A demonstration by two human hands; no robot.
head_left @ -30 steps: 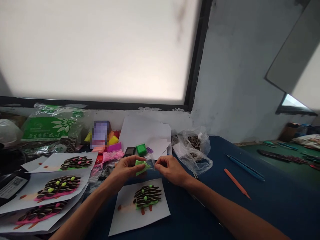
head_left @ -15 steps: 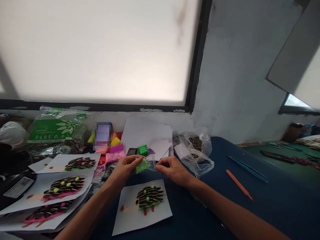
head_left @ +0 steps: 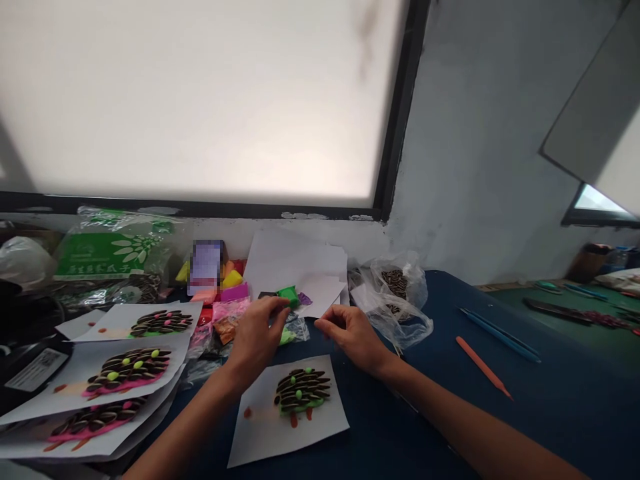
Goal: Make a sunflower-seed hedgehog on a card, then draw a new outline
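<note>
My left hand (head_left: pixel 257 337) is just above the light green clay in its clear bag (head_left: pixel 290 333), thumb and fingers apart with nothing seen between them. My right hand (head_left: pixel 353 337) is to the right of that bag, thumb and forefinger pinched together; anything between the tips is too small to make out. Below both hands lies a white sheet (head_left: pixel 255 440) bearing a hedgehog picture (head_left: pixel 303 393), with sunflower seeds for spines, green clay dots among them and a green clay base.
More seed hedgehog sheets (head_left: pixel 150 373) overlap at left. Behind are colourful clay packs (head_left: pixel 233 307), a phone (head_left: pixel 206 267), blank paper (head_left: pixel 295 260) and a green seed bag (head_left: pixel 110 253). At right lie a plastic bag of seeds (head_left: pixel 395 293), a blue tool (head_left: pixel 500 337) and an orange tool (head_left: pixel 483 367).
The bag of light green clay has gone from between my hands down to the table. My left hand has let go of it and opened; my right hand stays pinched nearby.
</note>
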